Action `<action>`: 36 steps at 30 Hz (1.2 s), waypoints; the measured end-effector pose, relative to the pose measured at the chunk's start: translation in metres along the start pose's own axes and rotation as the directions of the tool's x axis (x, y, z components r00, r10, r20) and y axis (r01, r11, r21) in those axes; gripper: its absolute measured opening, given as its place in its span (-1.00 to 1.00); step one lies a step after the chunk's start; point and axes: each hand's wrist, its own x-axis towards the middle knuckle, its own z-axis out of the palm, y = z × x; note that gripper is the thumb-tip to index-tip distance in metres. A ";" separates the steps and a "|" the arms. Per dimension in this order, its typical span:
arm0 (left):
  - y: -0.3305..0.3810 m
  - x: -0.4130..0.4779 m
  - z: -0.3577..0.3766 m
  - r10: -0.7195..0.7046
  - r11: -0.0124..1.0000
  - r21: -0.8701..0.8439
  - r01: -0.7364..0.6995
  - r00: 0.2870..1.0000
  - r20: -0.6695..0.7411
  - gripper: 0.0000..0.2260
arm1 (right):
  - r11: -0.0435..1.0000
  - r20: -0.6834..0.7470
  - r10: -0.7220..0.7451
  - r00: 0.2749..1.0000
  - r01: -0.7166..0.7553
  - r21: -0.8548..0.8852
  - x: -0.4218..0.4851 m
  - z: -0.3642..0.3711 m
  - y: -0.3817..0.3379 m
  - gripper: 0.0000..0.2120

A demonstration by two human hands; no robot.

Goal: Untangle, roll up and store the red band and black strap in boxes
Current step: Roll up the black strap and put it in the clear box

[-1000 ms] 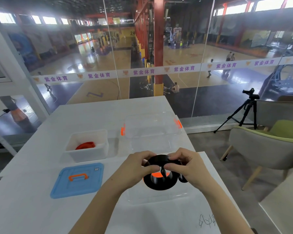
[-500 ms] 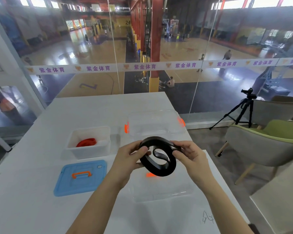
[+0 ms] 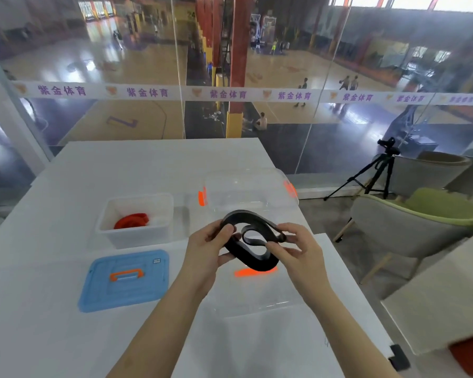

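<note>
Left hand: fingers curled round the left bend of the black strap, thumb on the near side, gripping it. Right hand: thumb and forefinger pinching the strap's right end, remaining fingers loosely bent below. Black strap: held between both hands, off the table, in a loose oval coil with a smaller curl inside; not in any box. Clear plastic piece, near: directly beneath the hands and strap, an orange part showing under the coil; whether it is a box or a lid cannot be told. Clear plastic piece, far: just beyond the hands, with orange clips at its left and right ends. White box: beyond and to the left of the left hand, open. Red band: coiled inside the white box, towards its left side. Blue lid: flat on the table left of the left forearm, orange handle up, nearer than the white box and apart from it.
</note>
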 end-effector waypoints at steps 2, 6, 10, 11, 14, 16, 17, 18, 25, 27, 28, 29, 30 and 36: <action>-0.004 0.006 -0.001 -0.011 1.000 -0.008 0.011 1.000 -0.020 -0.83 | 0.995 -0.007 -0.066 0.998 0.065 -0.072 0.005 0.004 0.005 -0.64; -0.008 0.030 -0.003 -0.031 0.999 -0.020 0.029 0.997 -0.072 -0.84 | 0.984 0.039 -0.079 0.996 0.084 -0.157 0.032 0.012 0.016 -0.60; -0.010 0.067 -0.003 -0.048 0.999 -0.033 0.043 0.989 -0.139 -0.84 | 0.983 0.116 -0.049 0.992 0.068 -0.171 0.073 0.020 0.029 -0.55; -0.011 0.077 -0.002 -0.055 0.998 -0.039 0.049 0.986 -0.155 -0.84 | 0.986 0.121 -0.026 0.992 0.045 -0.161 0.084 0.021 0.031 -0.54; -0.014 0.113 0.005 -0.085 0.995 -0.065 0.074 0.979 -0.188 -0.82 | 0.991 0.141 0.017 0.990 0.002 -0.136 0.122 0.021 0.043 -0.56; -0.015 0.142 0.014 -0.118 0.991 -0.083 0.102 0.969 -0.219 -0.81 | 0.992 0.165 0.040 0.985 -0.019 -0.128 0.148 0.020 0.055 -0.55; -0.015 0.158 0.018 -0.127 0.990 -0.086 0.109 0.964 -0.233 -0.80 | 0.991 0.173 0.046 0.984 -0.023 -0.132 0.163 0.020 0.062 -0.55; -0.016 0.173 0.023 -0.134 0.989 -0.086 0.116 0.960 -0.245 -0.80 | 0.989 0.173 0.051 0.984 -0.026 -0.144 0.178 0.020 0.070 -0.55; -0.036 0.256 0.037 -0.179 0.983 -0.012 0.186 0.922 -0.344 -0.81 | 0.970 0.182 0.067 0.981 -0.021 -0.241 0.274 0.035 0.121 -0.72; -0.044 0.270 0.031 -0.204 0.973 0.030 0.229 0.911 -0.357 -0.82 | 0.960 0.228 0.112 0.967 -0.046 -0.277 0.292 0.041 0.132 -0.76; -0.048 0.277 0.028 -0.215 0.967 0.053 0.249 0.909 -0.357 -0.83 | 0.956 0.242 0.143 0.960 -0.071 -0.286 0.300 0.044 0.137 -0.78; -0.052 0.285 0.024 -0.225 0.961 0.073 0.267 0.907 -0.355 -0.82 | 0.951 0.244 0.182 0.953 -0.108 -0.288 0.309 0.047 0.142 -0.78; -0.056 0.294 0.020 -0.233 0.955 0.092 0.282 0.905 -0.357 -0.82 | 0.946 0.242 0.214 0.946 -0.139 -0.294 0.318 0.051 0.148 -0.79; -0.075 0.347 -0.010 -0.192 0.885 0.339 0.320 0.913 -0.360 -0.72 | 0.903 0.271 0.285 0.919 -0.162 -0.398 0.370 0.081 0.182 -0.84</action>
